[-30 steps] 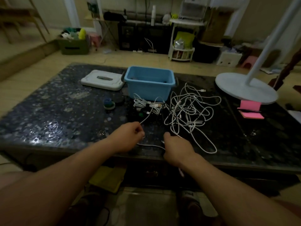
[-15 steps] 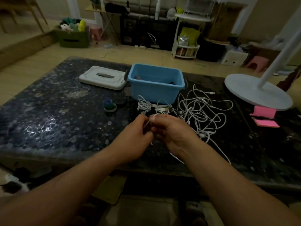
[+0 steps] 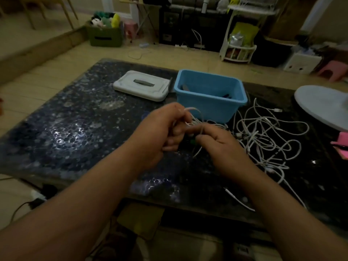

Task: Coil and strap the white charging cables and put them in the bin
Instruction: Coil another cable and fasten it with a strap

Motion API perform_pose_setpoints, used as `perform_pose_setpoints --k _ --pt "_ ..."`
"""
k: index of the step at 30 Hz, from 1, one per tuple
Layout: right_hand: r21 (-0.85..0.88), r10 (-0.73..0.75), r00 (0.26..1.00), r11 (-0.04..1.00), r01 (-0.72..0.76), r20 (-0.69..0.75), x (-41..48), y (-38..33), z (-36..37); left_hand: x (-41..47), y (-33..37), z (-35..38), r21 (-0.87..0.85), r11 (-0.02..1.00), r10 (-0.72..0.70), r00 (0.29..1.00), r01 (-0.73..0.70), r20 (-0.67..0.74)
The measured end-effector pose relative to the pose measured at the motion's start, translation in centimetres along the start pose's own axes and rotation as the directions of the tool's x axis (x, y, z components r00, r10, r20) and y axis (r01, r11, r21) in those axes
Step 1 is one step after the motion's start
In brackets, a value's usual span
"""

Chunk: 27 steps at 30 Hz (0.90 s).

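Cables are the job here, and you have barely started: your left hand point(image 3: 160, 132) and right hand point(image 3: 216, 146) meet just in front of the blue bin point(image 3: 211, 95), both pinched on one white cable point(image 3: 192, 110). A first small loop stands above your left fingers, and the loose end trails from under your right hand back over the counter point(image 3: 75, 132) edge toward you. Judging by that, you are on the opening turns of a coil; no strap is on it that I can make out.

Right of your hands, and right of the bin's near corner, the cable tangle point(image 3: 263, 136) lies loose and uncoiled on the counter, several strands crossing each other, so most of the work is left.

Farther off, the bin stands open, with a few dark shapes inside that are too dim to name; I see no white coil in it. Its white lid point(image 3: 141, 85) lies flat just left of the bin. To the right, a white round base point(image 3: 320, 104) sits beyond the tangle.
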State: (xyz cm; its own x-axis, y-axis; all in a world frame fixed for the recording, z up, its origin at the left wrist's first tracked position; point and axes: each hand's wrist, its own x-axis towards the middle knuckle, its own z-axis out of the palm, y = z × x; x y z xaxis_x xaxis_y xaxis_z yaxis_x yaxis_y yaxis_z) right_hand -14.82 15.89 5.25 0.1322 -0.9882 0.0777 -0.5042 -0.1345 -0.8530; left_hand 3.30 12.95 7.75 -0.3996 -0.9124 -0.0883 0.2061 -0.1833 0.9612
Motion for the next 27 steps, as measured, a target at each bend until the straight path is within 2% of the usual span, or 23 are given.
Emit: perform_pose_setpoints --k 2,5,8,10,13,17,20,24,27 --pt "0.036 0.029 0.998 0.999 -0.031 0.047 0.2 -0.2 0.7 0.2 0.0 -1.2 -0.153 0.988 0.000 0.997 -0.013 -0.083" --pt "0.082 0.062 0.998 0.995 -0.062 0.010 0.1 0.2 1.0 0.2 -0.2 -2.5 -0.282 0.959 -0.032 0.978 -0.028 -0.206" --pt "0.282 0.164 0.978 0.951 -0.123 -0.128 -0.3 0.4 1.7 0.5 -1.4 -2.0 -0.165 0.985 -0.097 0.944 0.046 -0.316" --pt "0.328 0.196 0.954 0.938 -0.114 -0.229 -0.5 0.4 2.3 0.6 -2.7 -0.7 -0.040 0.989 -0.147 0.936 0.141 -0.319" --pt "0.251 0.130 0.953 0.966 -0.060 -0.272 -0.9 0.6 3.3 0.4 -4.4 1.2 0.119 0.977 -0.142 0.953 0.179 -0.266" --pt "0.226 0.020 0.983 0.974 0.022 -0.182 -1.6 0.8 4.3 0.7 -4.9 1.6 0.185 0.970 -0.099 0.952 0.157 -0.291" --pt "0.087 -0.091 0.984 0.991 0.105 -0.153 -1.8 1.5 4.3 0.6 -4.9 1.3 0.199 0.966 -0.105 0.952 0.166 -0.286" --pt "-0.211 -0.167 0.979 0.967 0.140 -0.118 -1.6 2.3 4.2 0.1 -4.9 1.3 0.201 0.967 -0.107 0.964 0.158 -0.244" --pt "-0.249 -0.199 0.975 0.954 0.170 -0.099 -1.7 1.9 4.4 0.3 -4.4 1.1 0.175 0.976 -0.068 0.941 0.132 -0.331"
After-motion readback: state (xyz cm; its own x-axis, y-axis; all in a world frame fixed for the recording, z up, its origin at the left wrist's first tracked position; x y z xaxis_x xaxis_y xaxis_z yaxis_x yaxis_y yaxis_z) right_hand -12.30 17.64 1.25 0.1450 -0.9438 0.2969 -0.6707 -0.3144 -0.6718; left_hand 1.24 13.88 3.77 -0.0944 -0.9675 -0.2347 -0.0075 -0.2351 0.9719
